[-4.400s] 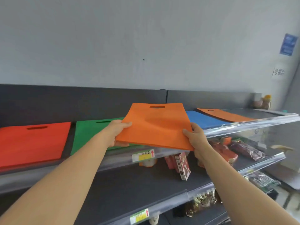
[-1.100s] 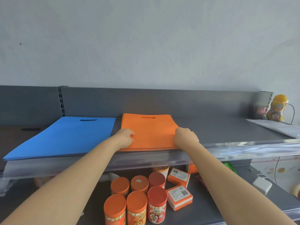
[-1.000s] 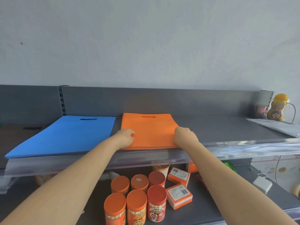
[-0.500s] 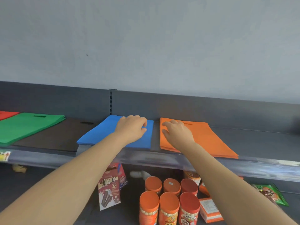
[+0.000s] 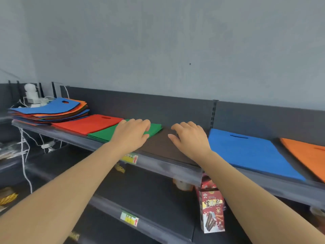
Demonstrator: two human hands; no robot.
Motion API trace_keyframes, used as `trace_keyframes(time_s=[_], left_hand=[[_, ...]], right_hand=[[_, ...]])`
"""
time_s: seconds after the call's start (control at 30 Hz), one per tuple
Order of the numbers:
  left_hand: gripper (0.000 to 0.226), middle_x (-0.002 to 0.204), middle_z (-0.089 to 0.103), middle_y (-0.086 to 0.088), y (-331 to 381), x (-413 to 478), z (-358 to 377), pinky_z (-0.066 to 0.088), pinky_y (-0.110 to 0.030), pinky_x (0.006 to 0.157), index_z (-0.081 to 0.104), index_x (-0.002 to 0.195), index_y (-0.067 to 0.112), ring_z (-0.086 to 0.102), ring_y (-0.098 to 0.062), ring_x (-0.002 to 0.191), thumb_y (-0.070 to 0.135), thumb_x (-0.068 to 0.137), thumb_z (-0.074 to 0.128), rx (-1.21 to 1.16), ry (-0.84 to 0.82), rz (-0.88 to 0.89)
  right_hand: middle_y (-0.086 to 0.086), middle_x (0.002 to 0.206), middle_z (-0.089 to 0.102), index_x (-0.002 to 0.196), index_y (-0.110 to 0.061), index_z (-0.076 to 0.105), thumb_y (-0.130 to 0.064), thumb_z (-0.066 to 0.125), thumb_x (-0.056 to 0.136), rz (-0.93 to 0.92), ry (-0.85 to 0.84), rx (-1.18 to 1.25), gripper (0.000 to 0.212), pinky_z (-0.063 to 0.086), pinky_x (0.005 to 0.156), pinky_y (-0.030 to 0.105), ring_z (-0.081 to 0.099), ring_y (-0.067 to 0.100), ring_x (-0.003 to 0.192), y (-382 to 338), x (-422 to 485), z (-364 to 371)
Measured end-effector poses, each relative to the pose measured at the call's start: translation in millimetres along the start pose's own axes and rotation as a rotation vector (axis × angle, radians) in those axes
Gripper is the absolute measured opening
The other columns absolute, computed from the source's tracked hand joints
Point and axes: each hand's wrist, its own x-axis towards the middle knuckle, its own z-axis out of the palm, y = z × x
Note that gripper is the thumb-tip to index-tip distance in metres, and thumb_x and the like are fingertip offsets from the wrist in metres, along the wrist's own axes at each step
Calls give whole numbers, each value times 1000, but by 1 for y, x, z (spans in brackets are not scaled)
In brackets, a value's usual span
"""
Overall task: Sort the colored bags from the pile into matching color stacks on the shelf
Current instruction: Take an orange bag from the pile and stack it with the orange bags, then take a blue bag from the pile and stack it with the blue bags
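A mixed pile of colored bags (image 5: 51, 110), a blue one on top, lies at the far left of the top shelf (image 5: 175, 170). Along the shelf to its right lie a red bag stack (image 5: 86, 123), a green stack (image 5: 105, 132), a dark brown stack (image 5: 161, 147), a blue stack (image 5: 246, 152) and an orange stack (image 5: 309, 154). My left hand (image 5: 131, 133) hovers over the green stack's right part, fingers loosely spread, holding nothing. My right hand (image 5: 190, 138) hovers over the brown stack, fingers relaxed, also empty.
A white device with cables (image 5: 33, 97) stands behind the pile. On the lower shelf stands a red snack box (image 5: 212, 210). Yellow price tags (image 5: 130, 158) hang on the shelf rails. A grey wall rises behind the shelf.
Both hands let go of the orange bag on its stack and moved left along the shelf; my view swung left, bringing the mixed pile, red and green stacks into sight.
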Motion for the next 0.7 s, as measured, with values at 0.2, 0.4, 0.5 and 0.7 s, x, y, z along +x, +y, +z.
trace_keyframes(time_s=[0.2, 0.4, 0.5, 0.7], left_hand=[[17, 105, 59, 6, -120, -25, 14, 35, -33, 77, 56, 105, 24, 54, -18, 102, 34, 95, 46, 101, -25, -137], [20, 103, 61, 3, -220, -46, 23, 39, -34, 80, 61, 102, 22, 56, -21, 100, 31, 95, 44, 201, -113, -278], [20, 96, 61, 3, -266, -54, 25, 38, -34, 76, 61, 99, 22, 57, -21, 96, 30, 94, 44, 259, -104, -320], [17, 87, 59, 4, -356, -75, 30, 31, -29, 67, 58, 87, 22, 59, -20, 88, 28, 93, 43, 388, -132, -371]], right_hand=[[2, 109, 63, 119, -17, 58, -41, 40, 98, -176, 24, 94, 36, 42, 83, 36, 55, 25, 105, -100, 79, 58], [5, 100, 65, 106, -14, 64, -37, 46, 96, -300, 56, 222, 31, 43, 79, 37, 57, 30, 98, -181, 150, 113], [5, 101, 65, 107, -14, 64, -36, 46, 96, -366, 66, 281, 30, 42, 79, 37, 56, 29, 99, -221, 184, 137], [2, 106, 62, 113, -19, 60, -37, 42, 96, -515, 19, 356, 31, 40, 82, 37, 53, 25, 104, -309, 242, 180]])
